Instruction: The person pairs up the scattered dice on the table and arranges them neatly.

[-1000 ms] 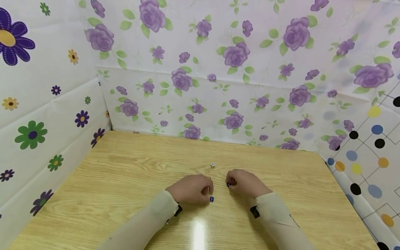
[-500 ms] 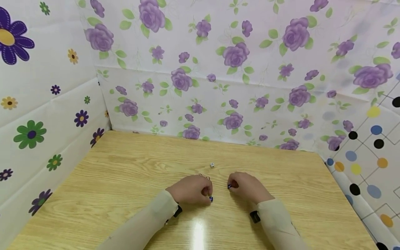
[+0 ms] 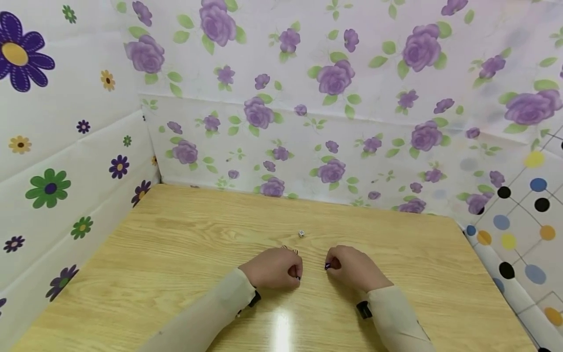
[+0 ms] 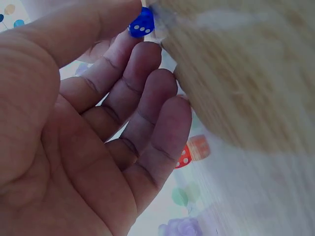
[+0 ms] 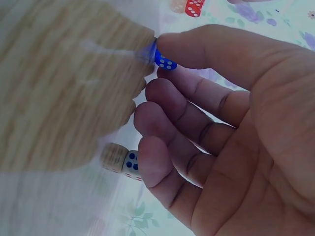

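Note:
Between thumb and index fingertip, my left hand (image 3: 274, 269) pinches a small blue die (image 4: 141, 22) at the table surface; its other fingers are curled beside it. A second blue die (image 5: 165, 60) is pinched the same way by my right hand (image 3: 357, 269), a short way to the right, low over the wood. Only a small dark bit of the left die shows in the head view. Just beyond the left hand lie two small dice, partly hidden by it; one red die (image 4: 183, 157) appears past the fingers in the left wrist view.
A white die (image 3: 301, 233) with blue and red pips lies farther back on the wooden table (image 3: 198, 234), between the hands. Floral sheets (image 3: 334, 117) stand as walls behind and at both sides. Light reflects off the glossy tabletop near the front.
My left fingers have closed on the blue die that lay beside them. My right hand has drawn slightly right and nearer with its blue die. The white die stays put.

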{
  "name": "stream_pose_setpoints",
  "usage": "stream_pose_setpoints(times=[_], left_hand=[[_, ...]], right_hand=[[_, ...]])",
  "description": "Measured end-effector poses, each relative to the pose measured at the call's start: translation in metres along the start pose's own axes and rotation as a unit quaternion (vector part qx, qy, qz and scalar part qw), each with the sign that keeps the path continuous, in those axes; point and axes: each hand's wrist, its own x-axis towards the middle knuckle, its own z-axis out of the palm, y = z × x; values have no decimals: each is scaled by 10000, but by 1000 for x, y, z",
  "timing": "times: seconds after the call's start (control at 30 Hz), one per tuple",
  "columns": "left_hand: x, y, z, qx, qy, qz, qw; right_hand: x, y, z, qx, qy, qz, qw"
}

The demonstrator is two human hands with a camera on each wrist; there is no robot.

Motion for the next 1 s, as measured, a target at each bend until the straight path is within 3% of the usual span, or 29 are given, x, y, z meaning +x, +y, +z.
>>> stream_pose_setpoints(times=[0.43,1.0], left_hand=[[-2,-7,-5,-148,-60,-112,9998],[-3,-10,-5,-3,-86,-41,10000]], right_hand=[[-2,2,-1,54,79,-18,10000],[2,2,3,81,3,95,9999]])
